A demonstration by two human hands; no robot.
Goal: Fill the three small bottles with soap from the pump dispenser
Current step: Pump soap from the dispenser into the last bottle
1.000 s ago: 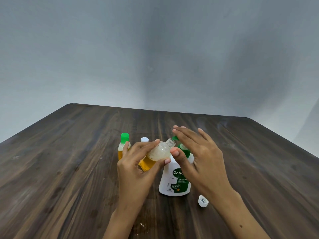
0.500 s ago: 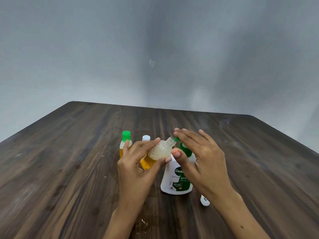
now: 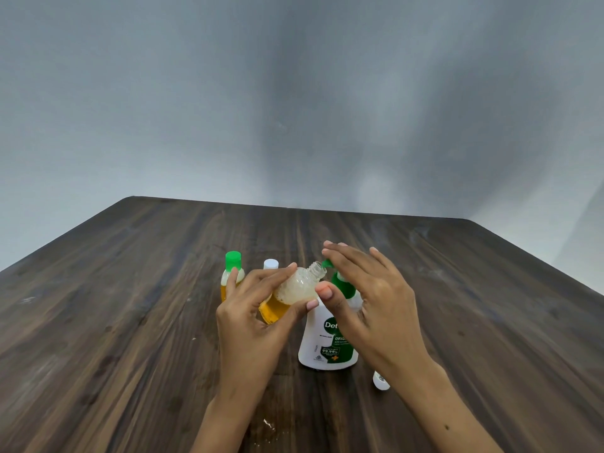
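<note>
Both hands raised: left hand tilting open bottle, right hand flat over pump dispenser

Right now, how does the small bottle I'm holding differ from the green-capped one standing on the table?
The held bottle is tilted in the left hand, its neck uncapped beside the pump spout; the green-capped bottle stands upright and closed. The held bottle looks foamy above its liquid. Both are small, clear, and hold amber soap.

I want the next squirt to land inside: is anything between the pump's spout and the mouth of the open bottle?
Nothing visible. The left hand holds the open bottle tilted, its mouth right beside the green spout. The right hand rests on top of the pump, not in the gap.
</note>
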